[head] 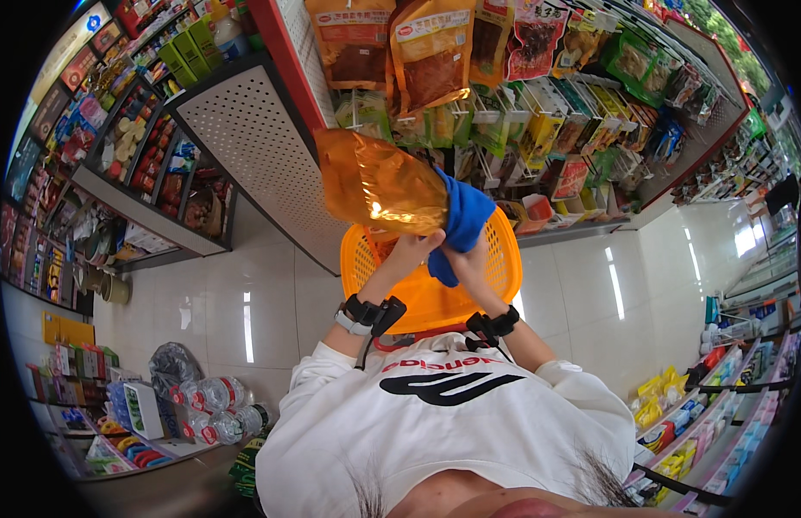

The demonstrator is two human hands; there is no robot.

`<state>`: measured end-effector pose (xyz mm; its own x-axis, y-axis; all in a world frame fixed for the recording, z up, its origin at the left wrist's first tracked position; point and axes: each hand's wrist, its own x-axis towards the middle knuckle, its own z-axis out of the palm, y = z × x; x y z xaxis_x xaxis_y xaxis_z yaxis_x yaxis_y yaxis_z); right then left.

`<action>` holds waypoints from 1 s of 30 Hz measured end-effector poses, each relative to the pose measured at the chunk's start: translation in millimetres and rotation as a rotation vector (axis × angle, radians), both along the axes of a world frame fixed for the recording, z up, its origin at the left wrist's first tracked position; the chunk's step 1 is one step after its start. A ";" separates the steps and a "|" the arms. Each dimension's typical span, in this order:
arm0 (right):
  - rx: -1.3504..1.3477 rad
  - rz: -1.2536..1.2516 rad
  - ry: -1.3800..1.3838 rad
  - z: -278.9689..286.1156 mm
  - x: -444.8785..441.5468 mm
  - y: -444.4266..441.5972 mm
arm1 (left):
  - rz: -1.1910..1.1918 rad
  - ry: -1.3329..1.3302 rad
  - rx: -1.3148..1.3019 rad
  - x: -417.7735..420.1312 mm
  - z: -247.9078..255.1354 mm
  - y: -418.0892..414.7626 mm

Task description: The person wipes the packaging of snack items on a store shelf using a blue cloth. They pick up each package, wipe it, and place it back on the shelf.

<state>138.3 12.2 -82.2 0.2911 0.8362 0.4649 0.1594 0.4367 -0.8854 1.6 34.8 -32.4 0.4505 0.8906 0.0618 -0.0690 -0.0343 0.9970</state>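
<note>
My left hand grips the near edge of a shiny orange plastic food pouch, its thumb on the near corner. The pouch is tilted above an orange-yellow plastic basket with slotted sides. My right hand holds a blue cloth, which lies against the right end of the pouch. Part of the cloth hangs below my right hand into the basket opening. Another orange package shows partly inside the basket, behind my left forearm. The fingers under the pouch and cloth are hidden.
Ahead stands a pegboard rack with hanging orange snack pouches and other packets on hooks. A perforated metal end panel rises at left. Large clear plastic bottles lie at lower left. Stocked shelves line the lower right.
</note>
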 end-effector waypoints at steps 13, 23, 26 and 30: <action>-0.467 0.345 0.789 23.9 44.4 0.0 | 0.290 0.133 0.441 -10.6 -10.1 49.5; -0.414 0.072 0.454 36.9 35.6 -5.7 | 0.297 0.128 0.509 -10.7 16.4 27.5; -0.325 0.048 0.449 27.1 36.0 -1.7 | 0.343 0.150 0.554 -10.9 18.3 24.0; -0.365 0.008 0.607 15.4 43.4 6.1 | 0.375 0.081 0.496 -11.4 23.0 18.5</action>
